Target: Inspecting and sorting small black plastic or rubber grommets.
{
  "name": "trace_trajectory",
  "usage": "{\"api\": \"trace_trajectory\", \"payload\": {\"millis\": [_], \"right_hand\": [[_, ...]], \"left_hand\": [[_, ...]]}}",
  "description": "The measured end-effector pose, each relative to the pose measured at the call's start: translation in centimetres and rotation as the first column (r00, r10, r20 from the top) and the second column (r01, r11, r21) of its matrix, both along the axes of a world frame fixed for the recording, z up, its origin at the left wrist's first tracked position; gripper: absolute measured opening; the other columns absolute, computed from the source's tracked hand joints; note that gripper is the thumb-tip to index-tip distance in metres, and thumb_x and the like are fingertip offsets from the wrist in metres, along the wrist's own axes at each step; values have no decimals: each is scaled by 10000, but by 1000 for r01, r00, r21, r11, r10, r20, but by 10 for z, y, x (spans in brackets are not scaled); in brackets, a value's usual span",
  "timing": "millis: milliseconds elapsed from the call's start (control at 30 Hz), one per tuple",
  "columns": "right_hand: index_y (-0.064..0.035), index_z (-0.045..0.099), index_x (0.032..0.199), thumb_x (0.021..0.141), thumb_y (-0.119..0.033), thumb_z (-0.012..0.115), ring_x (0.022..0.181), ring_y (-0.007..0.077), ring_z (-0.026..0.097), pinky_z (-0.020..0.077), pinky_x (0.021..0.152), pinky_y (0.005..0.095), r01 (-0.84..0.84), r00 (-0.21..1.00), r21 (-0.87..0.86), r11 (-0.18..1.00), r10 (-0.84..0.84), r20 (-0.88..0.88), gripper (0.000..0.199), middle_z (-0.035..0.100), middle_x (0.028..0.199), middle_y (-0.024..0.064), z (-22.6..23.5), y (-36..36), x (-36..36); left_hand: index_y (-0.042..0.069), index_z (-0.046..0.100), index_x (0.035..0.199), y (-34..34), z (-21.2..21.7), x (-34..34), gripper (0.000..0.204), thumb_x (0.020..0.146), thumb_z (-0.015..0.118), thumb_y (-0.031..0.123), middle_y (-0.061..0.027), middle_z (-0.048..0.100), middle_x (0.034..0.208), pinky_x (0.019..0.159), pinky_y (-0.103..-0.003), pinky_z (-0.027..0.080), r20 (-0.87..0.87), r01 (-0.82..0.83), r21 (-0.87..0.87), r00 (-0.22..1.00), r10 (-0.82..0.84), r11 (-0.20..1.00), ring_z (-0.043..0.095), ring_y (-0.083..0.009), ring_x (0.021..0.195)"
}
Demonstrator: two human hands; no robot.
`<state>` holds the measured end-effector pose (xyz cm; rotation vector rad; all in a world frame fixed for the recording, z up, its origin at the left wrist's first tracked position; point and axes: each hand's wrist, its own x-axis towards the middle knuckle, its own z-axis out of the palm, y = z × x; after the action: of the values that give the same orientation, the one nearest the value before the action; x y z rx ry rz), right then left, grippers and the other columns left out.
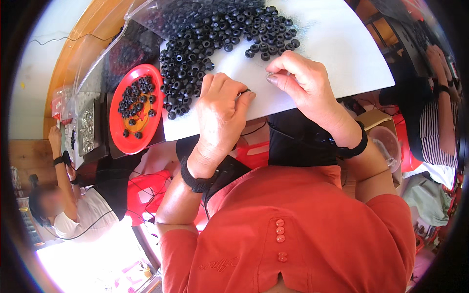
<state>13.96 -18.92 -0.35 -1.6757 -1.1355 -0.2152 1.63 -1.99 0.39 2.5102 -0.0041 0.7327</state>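
A large heap of black round beads with holes (188,56) covers the far and left parts of a white board (351,58). My left hand (220,105) is over the board's near edge, just right of the heap. Between its thumb and index finger a bit of a black bead (245,91) shows; the fingers cover the rest. To the right, my right hand (305,78) is closed in a pinch above the board, near the heap's right end. Whatever its fingertips hold, if anything, is too small to tell. The two hands are apart.
A red plate (117,122) with more black beads stands left of the board. Clear plastic sheeting (105,51) rises behind it. One person (85,210) sits at the left, another (437,122) at the right. A cardboard box (373,119) is below the board's right side.
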Motion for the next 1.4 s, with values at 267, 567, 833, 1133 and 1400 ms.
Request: {"api": "trace_trajectory", "payload": {"millis": [267, 567, 833, 1133, 1400], "right_hand": [[-40, 617, 886, 814, -6, 707, 749, 313, 647, 509, 648, 382, 5, 998, 13, 1000, -6, 67, 121, 651, 815, 111, -1, -3, -2], [-21, 615, 901, 822, 28, 711, 745, 294, 638, 507, 658, 353, -100, 991, 90, 991, 107, -79, 134, 630, 800, 103, 1, 5, -21], [3, 626, 933, 857, 44, 702, 731, 221, 674, 523, 654, 298, -164, 972, 142, 976, 184, -143, 115, 656, 827, 101, 13, 14, -32], [-21, 639, 951, 833, -6, 726, 668, 263, 614, 490, 601, 350, -186, 980, 51, 981, 182, 75, 147, 593, 762, 93, 14, 24, -39], [1, 614, 1178, 876, -105, 739, 677, 205, 612, 476, 628, 328, -529, 726, -65, 846, 412, -551, 344, 611, 800, 129, 34, 18, -55]], "left_hand": [[12, 662, 883, 2, 2, 1, 149, 747, 701, -35, -125, 599, 831, 713, -437, 495, 88, 33, 141, 995, -46, 990, 564, -342, 821], [-29, 704, 1042, 2, 10, -12, 173, 873, 721, 0, -26, 678, 910, 670, -242, 486, -131, -42, -724, 988, -77, 688, 585, -87, 737], [-74, 667, 1170, -4, 11, -19, 232, 948, 620, -24, -135, 711, 971, 621, -248, 505, -33, 25, -955, 981, -189, 295, 636, -143, 759], [-53, 668, 1081, -5, 11, -32, 150, 944, 643, 3, -89, 691, 852, 525, -223, 456, -76, -59, -992, 986, -149, 113, 603, -112, 648], [-51, 648, 1072, 5, 10, -59, 130, 965, 612, 13, -99, 688, 866, 529, -229, 464, -94, -83, -986, 993, -77, 144, 603, -122, 639]]}}
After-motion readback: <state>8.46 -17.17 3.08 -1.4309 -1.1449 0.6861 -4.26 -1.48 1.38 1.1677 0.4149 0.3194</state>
